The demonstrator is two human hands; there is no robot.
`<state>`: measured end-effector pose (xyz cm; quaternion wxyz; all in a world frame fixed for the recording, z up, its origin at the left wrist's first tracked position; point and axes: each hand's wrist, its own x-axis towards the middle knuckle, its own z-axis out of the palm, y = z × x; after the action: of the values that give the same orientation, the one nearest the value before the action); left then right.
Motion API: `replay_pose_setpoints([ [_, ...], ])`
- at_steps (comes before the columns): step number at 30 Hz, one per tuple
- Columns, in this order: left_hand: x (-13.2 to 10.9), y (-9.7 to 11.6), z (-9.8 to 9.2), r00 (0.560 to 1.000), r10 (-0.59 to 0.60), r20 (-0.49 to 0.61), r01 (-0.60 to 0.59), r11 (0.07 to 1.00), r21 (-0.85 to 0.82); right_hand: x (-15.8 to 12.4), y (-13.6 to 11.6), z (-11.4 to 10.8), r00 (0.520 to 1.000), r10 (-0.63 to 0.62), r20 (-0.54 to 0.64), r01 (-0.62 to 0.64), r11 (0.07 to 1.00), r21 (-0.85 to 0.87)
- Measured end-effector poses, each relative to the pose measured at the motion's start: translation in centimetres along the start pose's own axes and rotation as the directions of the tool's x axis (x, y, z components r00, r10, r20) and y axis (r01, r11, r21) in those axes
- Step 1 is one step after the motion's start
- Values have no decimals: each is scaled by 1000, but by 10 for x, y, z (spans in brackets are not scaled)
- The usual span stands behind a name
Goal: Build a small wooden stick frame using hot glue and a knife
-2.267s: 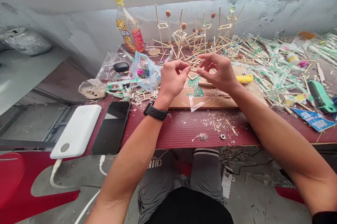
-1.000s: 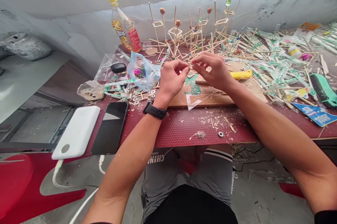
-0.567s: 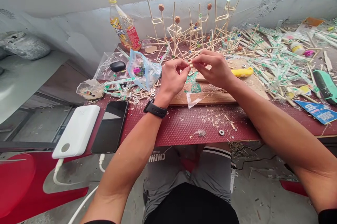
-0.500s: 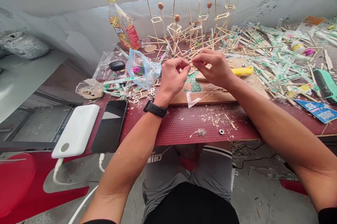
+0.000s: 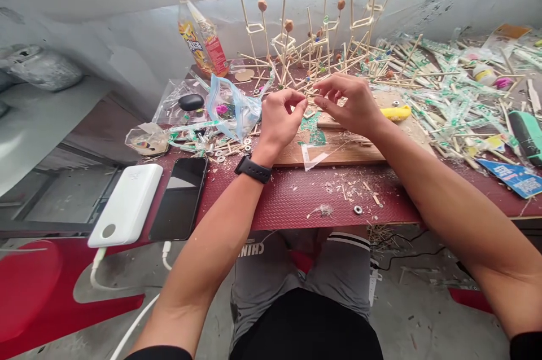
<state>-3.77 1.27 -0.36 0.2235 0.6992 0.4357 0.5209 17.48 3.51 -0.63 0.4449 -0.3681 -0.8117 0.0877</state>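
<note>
My left hand [image 5: 283, 118] is closed in a pinch above the left part of a wooden board [image 5: 342, 156]. Whatever sits between its thumb and fingertips is too small to make out. Just to its right, my right hand [image 5: 350, 101] hovers with thumb and fingers apart, holding nothing I can see. Beneath them, short stick pieces [image 5: 310, 114] lie by a green patch on the board. A clear plastic set square [image 5: 311, 158] overlaps the board's front edge. The yellow handle [image 5: 397, 113] of a tool shows beside my right wrist.
Behind my hands stand several stick frames [image 5: 283, 41], some topped with brown balls. A zip bag [image 5: 232, 109], drink bottle [image 5: 199, 38], phone [image 5: 180, 199] and white power bank [image 5: 127, 205] lie leftward. Sticks and green-printed wrappers [image 5: 457, 106] cover the right, near a green case [image 5: 525, 137].
My right hand's thumb and fingers have spread and drawn slightly away from my left fingertips. My left hand keeps its pinch. The whole view has shifted slightly.
</note>
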Motion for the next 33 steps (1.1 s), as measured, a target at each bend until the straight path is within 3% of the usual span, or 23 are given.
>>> replay_pose_setpoints([
  [13,-2,3,1,1000,-26,1,26,999,-46,0,-11,-4,999,-34,-6,34,999,0],
  [17,0,6,-1,997,-78,-14,77,995,-60,1,-8,-11,988,-47,-147,39,998,-55],
  [21,-1,7,-3,995,-100,-2,100,993,-66,14,-10,-28,935,-31,-353,-31,985,-169],
  [23,-2,8,-4,995,-100,11,100,993,-63,23,-19,-45,912,-51,-408,-50,971,-233],
  [26,-3,8,-4,995,-102,17,103,992,-68,25,-37,-85,895,-175,-410,14,930,-366],
  [28,-3,8,-4,995,-95,13,96,993,-70,12,-45,-121,875,-297,-382,94,879,-468],
  [30,-3,8,-3,996,-89,12,90,993,-70,-10,-42,-163,886,-362,-291,136,801,-583],
  [32,-2,8,-3,995,-94,19,95,993,-76,-40,-25,-208,914,-326,-241,76,722,-688],
  [33,-2,9,-3,995,-97,21,98,992,-80,-56,-13,-231,939,-221,-265,-34,705,-709],
])
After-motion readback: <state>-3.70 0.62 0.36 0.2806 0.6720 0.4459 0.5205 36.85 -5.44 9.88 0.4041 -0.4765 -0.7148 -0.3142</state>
